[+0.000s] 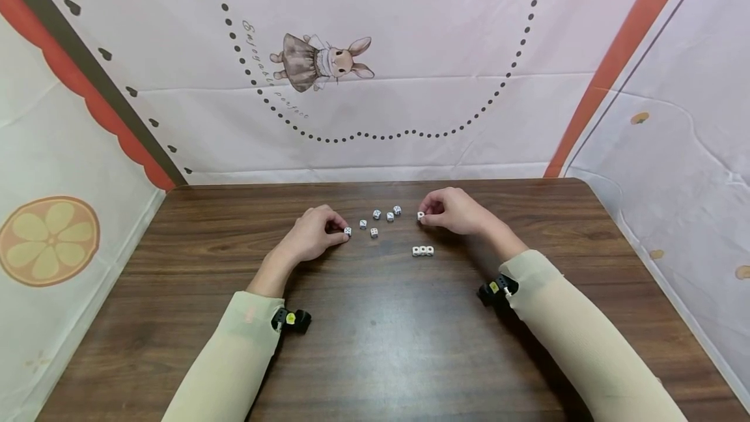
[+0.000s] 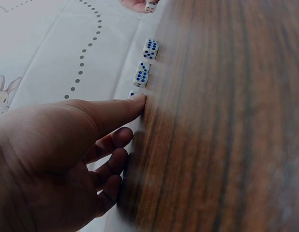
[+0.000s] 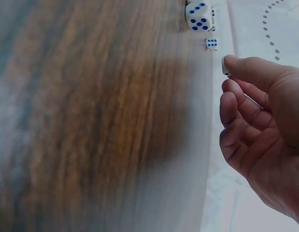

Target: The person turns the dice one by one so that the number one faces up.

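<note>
Between the thumb and a finger of my left hand (image 1: 312,233) is a white die (image 1: 347,231); the left wrist view shows the thumb over it, hiding most of it. My right hand (image 1: 456,210) pinches another die (image 1: 420,215) at its fingertips, and in the right wrist view this die (image 3: 225,66) shows beside the thumb tip. Several loose dice lie between the hands, among them one die (image 1: 374,233) nearer the front and another (image 1: 397,210) at the back. Three dice (image 1: 423,251) stand side by side in a row, nearer the front than the right hand.
All of this is on a dark brown wooden table (image 1: 375,344). Behind its far edge hangs a pale printed cloth (image 1: 410,109) with a rabbit figure, and similar cloth runs along both sides. A small black device (image 1: 293,320) sits at each sleeve cuff.
</note>
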Available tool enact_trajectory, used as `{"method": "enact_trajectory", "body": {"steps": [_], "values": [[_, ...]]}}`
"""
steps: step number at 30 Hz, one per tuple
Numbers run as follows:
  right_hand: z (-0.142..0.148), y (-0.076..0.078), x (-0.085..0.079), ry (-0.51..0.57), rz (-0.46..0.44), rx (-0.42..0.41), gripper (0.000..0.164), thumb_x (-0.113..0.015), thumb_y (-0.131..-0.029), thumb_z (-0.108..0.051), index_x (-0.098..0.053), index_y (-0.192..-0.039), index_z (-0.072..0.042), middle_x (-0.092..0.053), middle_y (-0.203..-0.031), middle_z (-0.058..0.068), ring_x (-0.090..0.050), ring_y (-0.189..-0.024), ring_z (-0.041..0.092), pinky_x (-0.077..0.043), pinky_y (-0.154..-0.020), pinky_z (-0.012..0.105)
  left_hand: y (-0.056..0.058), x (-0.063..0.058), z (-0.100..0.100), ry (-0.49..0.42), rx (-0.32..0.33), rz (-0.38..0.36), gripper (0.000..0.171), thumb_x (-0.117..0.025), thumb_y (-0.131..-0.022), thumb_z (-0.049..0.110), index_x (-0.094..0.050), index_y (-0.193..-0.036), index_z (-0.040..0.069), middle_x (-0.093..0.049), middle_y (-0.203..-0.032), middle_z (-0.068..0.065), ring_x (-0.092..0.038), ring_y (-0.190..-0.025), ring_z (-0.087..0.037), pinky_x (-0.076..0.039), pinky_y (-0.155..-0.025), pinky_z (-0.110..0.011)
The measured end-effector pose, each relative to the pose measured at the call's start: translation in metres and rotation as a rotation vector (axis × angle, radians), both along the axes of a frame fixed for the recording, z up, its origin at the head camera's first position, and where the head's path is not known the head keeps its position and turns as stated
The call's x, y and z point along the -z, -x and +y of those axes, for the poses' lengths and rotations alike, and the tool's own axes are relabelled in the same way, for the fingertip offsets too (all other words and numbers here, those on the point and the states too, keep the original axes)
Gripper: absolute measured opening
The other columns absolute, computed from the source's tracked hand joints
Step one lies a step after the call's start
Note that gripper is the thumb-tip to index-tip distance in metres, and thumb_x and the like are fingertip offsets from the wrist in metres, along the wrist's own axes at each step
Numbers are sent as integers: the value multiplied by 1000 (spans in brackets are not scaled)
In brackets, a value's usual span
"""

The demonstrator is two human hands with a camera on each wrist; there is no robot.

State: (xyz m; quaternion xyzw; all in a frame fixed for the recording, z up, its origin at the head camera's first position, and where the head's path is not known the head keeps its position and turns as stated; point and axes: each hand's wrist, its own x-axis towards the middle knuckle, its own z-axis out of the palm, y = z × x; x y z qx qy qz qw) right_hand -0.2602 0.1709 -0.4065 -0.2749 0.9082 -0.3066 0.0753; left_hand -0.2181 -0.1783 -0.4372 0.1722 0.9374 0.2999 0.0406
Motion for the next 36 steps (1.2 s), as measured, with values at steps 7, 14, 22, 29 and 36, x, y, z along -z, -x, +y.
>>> {"method": "enact_trajectory", "body": {"steps": [7,14,22,29,36], "values": [[5,-11,-6,18,-6,-12,8,-82,-93,-14,-76,-99,-12,-68,-85,-4,-61,-81,16,-50,-77,36,1,0,1,-1,1,2,9,-84,-94,24,-81,-100,19,-64,-101,2,-56,-102,-24,-40,-94,-48],[11,-26,-10,17,-16,-11,9,-82,-93,-13,-76,-99,-10,-68,-84,-4,-62,-80,15,-51,-75,36,0,-1,1,2,-2,5,9,-84,-93,24,-81,-100,19,-64,-101,2,-57,-103,-24,-40,-95,-49],[19,-37,-10,11,-27,-24,7,-81,-94,-13,-75,-98,-11,-67,-82,-6,-59,-75,13,-48,-71,32,-1,-3,2,8,-6,-1,11,-84,-93,24,-81,-101,17,-64,-102,2,-56,-105,-25,-39,-97,-49],[25,-45,-8,15,-61,-30,8,-81,-93,-11,-75,-96,-11,-67,-79,-5,-60,-71,13,-49,-67,30,-1,-4,2,7,-3,4,11,-84,-94,24,-81,-102,17,-65,-103,2,-57,-104,-25,-40,-96,-49],[28,-51,-5,4,-84,-46,8,-82,-93,-10,-74,-95,-11,-67,-79,-5,-61,-73,13,-50,-68,31,-2,-5,3,7,-3,4,11,-84,-93,24,-81,-102,17,-65,-102,2,-57,-104,-25,-40,-97,-50]]}}
